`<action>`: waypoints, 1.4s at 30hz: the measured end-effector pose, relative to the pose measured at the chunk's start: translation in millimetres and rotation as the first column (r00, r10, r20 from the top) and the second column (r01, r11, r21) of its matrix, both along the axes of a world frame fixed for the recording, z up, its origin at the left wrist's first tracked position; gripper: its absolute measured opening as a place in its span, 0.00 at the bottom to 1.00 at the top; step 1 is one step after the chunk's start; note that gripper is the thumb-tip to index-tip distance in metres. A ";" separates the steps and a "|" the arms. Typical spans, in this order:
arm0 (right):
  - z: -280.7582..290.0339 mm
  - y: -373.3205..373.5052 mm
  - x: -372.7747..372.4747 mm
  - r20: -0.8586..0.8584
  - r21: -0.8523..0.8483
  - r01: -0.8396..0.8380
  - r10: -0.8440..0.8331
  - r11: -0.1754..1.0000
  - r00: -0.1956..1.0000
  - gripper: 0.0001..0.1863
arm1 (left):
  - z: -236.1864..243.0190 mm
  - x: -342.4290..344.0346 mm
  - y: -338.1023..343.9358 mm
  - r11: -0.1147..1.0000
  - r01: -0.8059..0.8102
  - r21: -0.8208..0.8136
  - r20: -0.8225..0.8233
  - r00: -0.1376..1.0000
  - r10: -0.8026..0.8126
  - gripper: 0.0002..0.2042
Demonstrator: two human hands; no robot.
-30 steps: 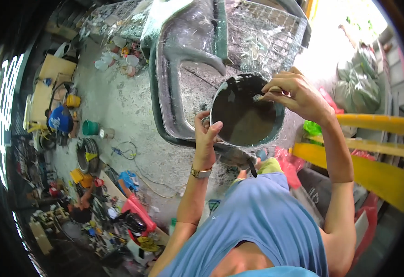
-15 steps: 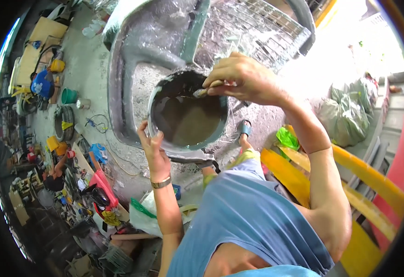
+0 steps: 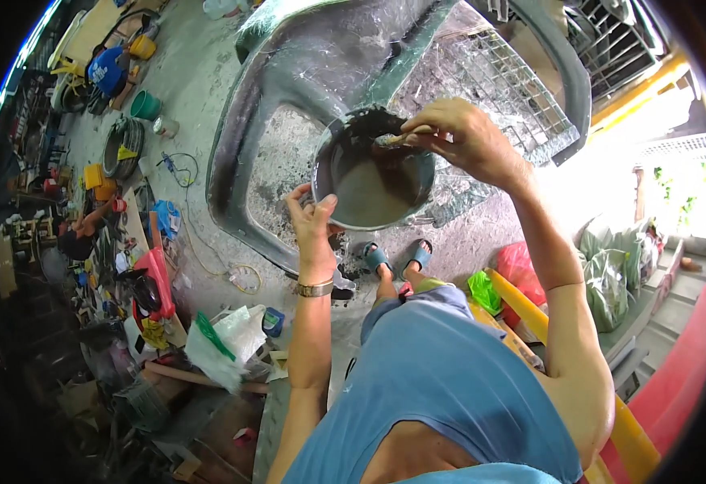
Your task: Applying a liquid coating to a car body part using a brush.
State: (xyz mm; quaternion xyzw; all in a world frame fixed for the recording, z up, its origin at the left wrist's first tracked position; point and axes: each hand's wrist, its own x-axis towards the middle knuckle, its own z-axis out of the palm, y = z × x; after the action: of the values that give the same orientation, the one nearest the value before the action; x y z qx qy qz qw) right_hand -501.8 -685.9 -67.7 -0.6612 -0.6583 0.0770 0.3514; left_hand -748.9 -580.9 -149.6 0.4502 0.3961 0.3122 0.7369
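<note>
Out in front of the torso, above a grey concrete floor [image 3: 199,181], a round bucket [image 3: 361,127] of murky brown-grey liquid [image 3: 369,187] is held tilted toward the viewer. Hands apart. Left hand [image 3: 314,230] clamped on the bucket's left side, thumb at the rim; metal-banded watch [image 3: 315,289] on that wrist. Right hand [image 3: 470,141] over the far right rim, fingers pinched on a short tool, likely a small brush [image 3: 389,140], though the fingers cover much of it; its pale tip sits over the bucket's mouth, above the liquid. Inner wall coated dark, pale specks near the far rim.

Behind the bucket: large dark moulded panel [image 3: 300,68] with openings, wire grid [image 3: 522,89] at its right. Below: two feet in blue-grey sandals [image 3: 421,256]. Right side: bright green bag [image 3: 484,292] next to a red bag [image 3: 520,270], yellow beams [image 3: 522,310], pale sacks [image 3: 607,282]. Left side: green pail [image 3: 145,105], coiled hose [image 3: 120,151], mixed clutter. White plastic sheet [image 3: 228,347] lies left of the left forearm.
</note>
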 end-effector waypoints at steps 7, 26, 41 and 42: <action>-10.3 10.4 21.2 0.201 -0.098 0.034 -0.014 0.995 0.980 0.08 | -5.9 33.8 16.5 1.000 -0.009 0.002 0.016 1.000 0.009 0.29; 22.0 214.8 230.0 -0.739 0.104 0.048 0.045 0.993 0.673 0.14 | 30.3 131.0 105.7 0.983 -0.154 0.102 -0.005 0.988 0.155 0.27; 3.2 312.9 227.4 -0.520 0.181 0.062 0.042 0.982 0.853 0.13 | 31.2 128.5 141.1 0.995 -0.100 0.000 0.071 0.992 0.100 0.26; 17.8 296.8 232.8 -0.519 0.169 0.028 0.065 0.985 0.853 0.13 | 32.1 131.7 142.2 0.995 -0.102 0.006 0.059 0.993 0.102 0.27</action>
State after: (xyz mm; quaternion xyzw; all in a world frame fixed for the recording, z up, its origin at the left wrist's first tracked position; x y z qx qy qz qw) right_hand -269.0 -389.0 -49.9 -0.5767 -0.5486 0.2005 0.5711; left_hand -617.2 -438.7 -117.6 0.4231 0.3953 0.3643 0.7294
